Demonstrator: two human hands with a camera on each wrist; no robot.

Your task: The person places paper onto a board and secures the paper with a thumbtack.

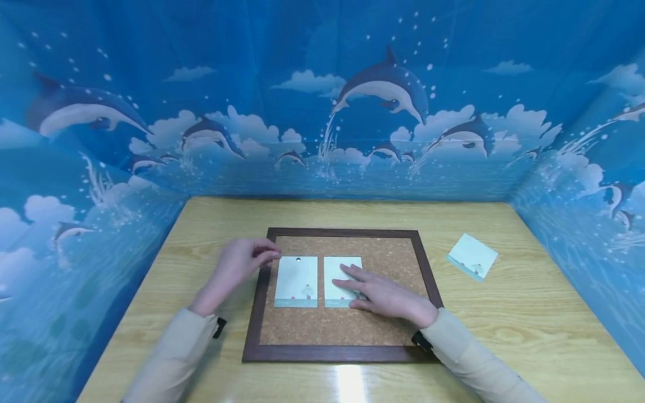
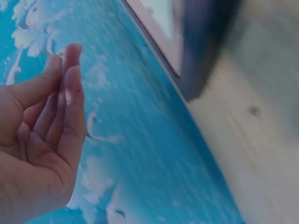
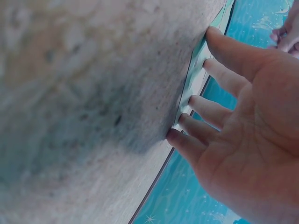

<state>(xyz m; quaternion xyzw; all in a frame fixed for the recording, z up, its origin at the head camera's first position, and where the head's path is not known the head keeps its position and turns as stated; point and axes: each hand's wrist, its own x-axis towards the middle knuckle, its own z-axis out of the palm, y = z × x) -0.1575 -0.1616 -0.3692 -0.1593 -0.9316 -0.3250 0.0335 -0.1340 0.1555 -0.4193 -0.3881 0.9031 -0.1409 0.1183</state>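
Observation:
My right hand [image 1: 384, 292] lies with spread fingers on the right-hand sheet of pale note paper [image 1: 332, 271], which rests on a framed cork board [image 1: 302, 330]. In the right wrist view its fingertips [image 3: 173, 135] press down at the paper. A matching left-hand sheet [image 1: 292, 282] lies beside it, with a small round pin [image 1: 298, 259] near its top edge. By that sheet's upper left corner is my left hand [image 1: 241, 258], held above the frame. Its thumb and fingers come together in the left wrist view; I cannot tell whether something tiny is between them.
A third sheet of the same paper [image 1: 472, 257] lies askew on the wooden table [image 1: 509, 313], right of the board. The board's dark frame [image 1: 332, 354] forms a raised border. Blue dolphin-print cloth [image 1: 312, 168] closes off the table's back and both sides.

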